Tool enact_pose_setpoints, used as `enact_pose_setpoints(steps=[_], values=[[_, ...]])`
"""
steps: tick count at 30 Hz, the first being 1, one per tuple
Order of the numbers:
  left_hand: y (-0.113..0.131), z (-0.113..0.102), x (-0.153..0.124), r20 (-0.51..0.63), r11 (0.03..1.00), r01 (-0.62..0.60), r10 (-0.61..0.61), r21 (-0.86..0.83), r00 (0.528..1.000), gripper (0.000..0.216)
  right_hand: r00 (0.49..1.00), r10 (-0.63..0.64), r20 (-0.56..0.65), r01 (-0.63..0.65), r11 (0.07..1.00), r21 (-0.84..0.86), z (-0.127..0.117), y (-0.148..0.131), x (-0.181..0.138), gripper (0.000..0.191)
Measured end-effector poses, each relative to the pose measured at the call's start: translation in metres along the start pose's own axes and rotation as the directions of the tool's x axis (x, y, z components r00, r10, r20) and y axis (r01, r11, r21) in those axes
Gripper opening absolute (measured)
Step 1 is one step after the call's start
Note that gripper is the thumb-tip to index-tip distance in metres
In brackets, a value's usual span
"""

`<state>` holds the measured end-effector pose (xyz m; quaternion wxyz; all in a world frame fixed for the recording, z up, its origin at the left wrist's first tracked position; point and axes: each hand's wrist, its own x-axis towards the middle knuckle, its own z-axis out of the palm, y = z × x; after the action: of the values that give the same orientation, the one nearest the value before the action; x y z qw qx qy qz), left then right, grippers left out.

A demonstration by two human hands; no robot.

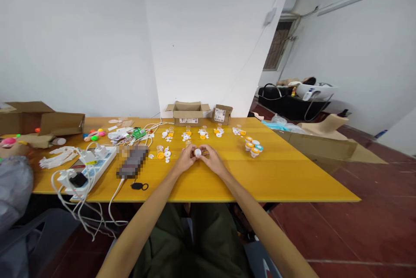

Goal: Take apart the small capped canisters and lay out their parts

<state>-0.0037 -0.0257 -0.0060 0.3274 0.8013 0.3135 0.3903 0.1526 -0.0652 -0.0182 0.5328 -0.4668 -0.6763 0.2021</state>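
Observation:
My left hand (184, 160) and my right hand (212, 159) meet over the yellow table, fingers closed round a small white round plastic part (197, 152). What lies under that part is hidden by the fingers. Just behind the hands sits a group of white pieces and an orange ring (203, 136). To the left of my left hand are a clear cup (159, 148), an orange ring (160, 155) and white discs (167, 154). On the right stands a cluster of small clear cups with orange, teal and white lids (255, 150).
Similar part groups line the back, near an open cardboard box (187, 113) and a smaller box (222, 114). At left are a power strip (94, 169) with tangled white cables, a blurred-out dark device (132, 161), a black key fob (139, 186), white gloves (58, 157) and coloured balls (94, 135).

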Motion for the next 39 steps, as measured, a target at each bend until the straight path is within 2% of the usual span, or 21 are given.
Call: enact_pose_setpoints(steps=[14,26,33,39], values=[[0.0,0.0,0.0,0.013,0.999,0.032,-0.032,-0.013,0.999,0.018,0.998,-0.057,0.03,0.059,0.996,-0.071,-0.002,-0.007,-0.003,0.014],[-0.007,0.001,0.002,-0.011,0.989,0.058,-0.06,-0.135,0.998,0.022,0.995,-0.093,0.017,0.095,0.986,-0.137,-0.002,-0.012,-0.005,0.016],[-0.007,0.001,0.003,-0.023,0.972,0.089,-0.096,-0.219,0.995,0.022,0.976,-0.139,-0.168,0.117,0.984,-0.136,0.0,-0.008,-0.003,0.018],[-0.003,0.0,0.005,-0.064,0.971,0.09,-0.106,-0.22,0.992,0.022,0.954,-0.166,-0.248,0.078,0.941,-0.33,-0.003,-0.003,-0.002,0.018]])
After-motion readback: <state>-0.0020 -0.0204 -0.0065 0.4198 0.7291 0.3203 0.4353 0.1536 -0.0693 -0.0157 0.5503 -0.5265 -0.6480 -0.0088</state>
